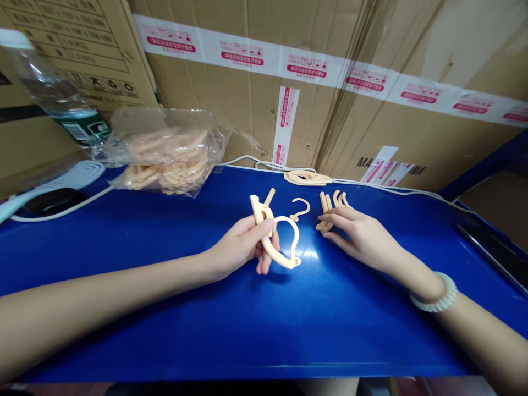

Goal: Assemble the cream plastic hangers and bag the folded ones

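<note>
My left hand (pixel 251 240) is closed on a cream plastic folding hanger (pixel 275 252), pinched between thumb and fingers above the table. A curved hook-shaped part stands out from the hanger's right side. Just behind that hand a short straight piece (pixel 269 196) shows. A loose hanger hook (pixel 303 207) lies between my two hands. My right hand (pixel 363 237) reaches over a small group of cream hanger parts (pixel 325 204), some straight, some curved. Its thumb and fingers are apart, with the fingertips at the near ends of the parts.
On the blue table (pixel 165 324) a clear plastic bag (pixel 173 157) holds many cream hanger pieces. A water bottle (pixel 61 93) and a black mouse-like object (pixel 54 202) are at left. Folded hangers (pixel 307 178) and a white cable (pixel 396 188) lie by the cardboard boxes (pixel 214 82). A dark flat device (pixel 495 256) lies right.
</note>
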Demonstrator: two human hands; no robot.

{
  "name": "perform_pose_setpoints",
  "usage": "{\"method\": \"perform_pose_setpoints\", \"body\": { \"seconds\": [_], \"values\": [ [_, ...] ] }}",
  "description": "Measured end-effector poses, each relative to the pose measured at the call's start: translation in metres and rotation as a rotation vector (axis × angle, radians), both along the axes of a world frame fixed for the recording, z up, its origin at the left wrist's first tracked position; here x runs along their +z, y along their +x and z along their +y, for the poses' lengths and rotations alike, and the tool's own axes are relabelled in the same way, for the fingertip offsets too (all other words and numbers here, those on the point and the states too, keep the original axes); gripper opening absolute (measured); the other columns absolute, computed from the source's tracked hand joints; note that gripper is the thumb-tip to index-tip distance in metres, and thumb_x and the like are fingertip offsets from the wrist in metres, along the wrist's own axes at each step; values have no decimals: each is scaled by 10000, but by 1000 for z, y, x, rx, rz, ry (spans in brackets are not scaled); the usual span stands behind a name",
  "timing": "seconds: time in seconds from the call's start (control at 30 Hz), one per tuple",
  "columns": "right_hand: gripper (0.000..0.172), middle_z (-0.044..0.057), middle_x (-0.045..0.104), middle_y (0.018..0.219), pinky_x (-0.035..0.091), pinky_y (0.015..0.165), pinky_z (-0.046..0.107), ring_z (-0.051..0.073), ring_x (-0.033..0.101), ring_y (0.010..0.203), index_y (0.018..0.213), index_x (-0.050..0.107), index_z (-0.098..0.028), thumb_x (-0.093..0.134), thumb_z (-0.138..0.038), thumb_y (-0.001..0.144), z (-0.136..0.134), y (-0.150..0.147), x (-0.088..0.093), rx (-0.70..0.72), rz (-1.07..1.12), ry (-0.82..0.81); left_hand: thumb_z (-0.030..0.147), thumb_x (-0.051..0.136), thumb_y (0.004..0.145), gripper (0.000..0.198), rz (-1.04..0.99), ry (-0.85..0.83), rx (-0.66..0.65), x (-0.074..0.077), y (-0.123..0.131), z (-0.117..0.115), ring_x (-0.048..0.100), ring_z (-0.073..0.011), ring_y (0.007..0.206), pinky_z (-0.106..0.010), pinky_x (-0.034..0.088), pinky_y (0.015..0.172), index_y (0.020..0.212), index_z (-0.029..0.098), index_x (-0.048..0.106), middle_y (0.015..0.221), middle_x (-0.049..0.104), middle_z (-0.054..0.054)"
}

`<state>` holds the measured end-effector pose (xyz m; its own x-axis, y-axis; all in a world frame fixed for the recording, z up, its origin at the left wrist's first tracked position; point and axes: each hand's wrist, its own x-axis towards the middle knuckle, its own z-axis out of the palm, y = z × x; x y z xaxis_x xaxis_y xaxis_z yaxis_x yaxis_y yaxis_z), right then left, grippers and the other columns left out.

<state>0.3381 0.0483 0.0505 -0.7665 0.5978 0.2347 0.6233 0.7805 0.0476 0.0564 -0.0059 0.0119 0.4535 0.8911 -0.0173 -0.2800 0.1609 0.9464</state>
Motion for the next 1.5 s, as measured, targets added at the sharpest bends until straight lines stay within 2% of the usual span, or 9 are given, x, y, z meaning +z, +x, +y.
{"method": "perform_pose_setpoints", "body": {
  "seconds": [0.2,0.4,0.63,0.8,1.0,1.2,1.3,1.4,1.5],
  "values": [
    [220,153,721,1147,565,926,473,286,680,1067,1137,689,-154,534,-260,1022,0,-5,-4,53,-31,97,447,660,932,336,0,35,7,0,1,0,643,-132,545,-227,517,525,867,127,584,646,646,-27],
    [453,213,531,1478,523,1037,513,328,539,1343,1455,499,-160,531,-231,1010,-30,-23,2,175,149,123,314,694,912,255,64,185,71,-2,1,-2,688,-156,726,-283,572,686,1049,135,574,835,670,-36],
    [589,187,327,1635,397,1181,515,311,348,1508,1544,393,-217,589,-277,991,-56,-36,8,237,340,-194,338,541,1005,230,331,440,211,8,-1,-11,593,-118,677,-235,497,622,992,143,661,899,685,-49],
    [574,142,359,1640,358,1203,494,266,284,1542,1558,375,-265,568,-301,1018,-58,-37,11,270,409,-439,268,513,1020,215,413,658,252,9,-1,-12,638,-187,991,-285,507,876,1021,162,700,1066,687,-76],
    [570,118,494,1567,389,1181,528,277,351,1512,1568,400,-309,564,-314,1022,-58,-35,14,248,445,-473,279,488,1033,237,511,751,241,7,-2,-14,618,-176,888,-285,484,831,955,171,684,941,660,-48],
    [385,116,601,1458,526,1080,460,280,570,1351,1393,601,-283,592,-312,1009,-50,-37,12,187,749,-619,296,442,1060,276,532,714,361,8,-3,-16,596,-173,875,-285,485,833,1144,191,684,958,629,-44],
    [274,105,730,1188,629,818,335,212,746,969,1236,655,-233,657,-311,974,-46,-38,7,12,914,-678,262,426,1062,294,598,760,396,7,-3,-15,588,-179,915,-293,481,880,1211,183,667,970,606,-47],
    [291,45,732,869,555,539,238,125,658,599,1201,632,-186,657,-363,972,-44,-41,3,-87,954,-830,245,426,1055,312,688,827,369,3,-2,-14,603,-193,981,-309,482,921,1285,179,626,1068,619,-71],
    [318,28,696,752,457,436,209,90,557,492,1064,655,-151,639,-455,969,-45,-42,1,-96,840,-1037,262,405,1059,324,814,944,286,-2,-1,-14,638,-212,982,-314,497,875,1293,179,614,1117,655,-93]
  ]
}}
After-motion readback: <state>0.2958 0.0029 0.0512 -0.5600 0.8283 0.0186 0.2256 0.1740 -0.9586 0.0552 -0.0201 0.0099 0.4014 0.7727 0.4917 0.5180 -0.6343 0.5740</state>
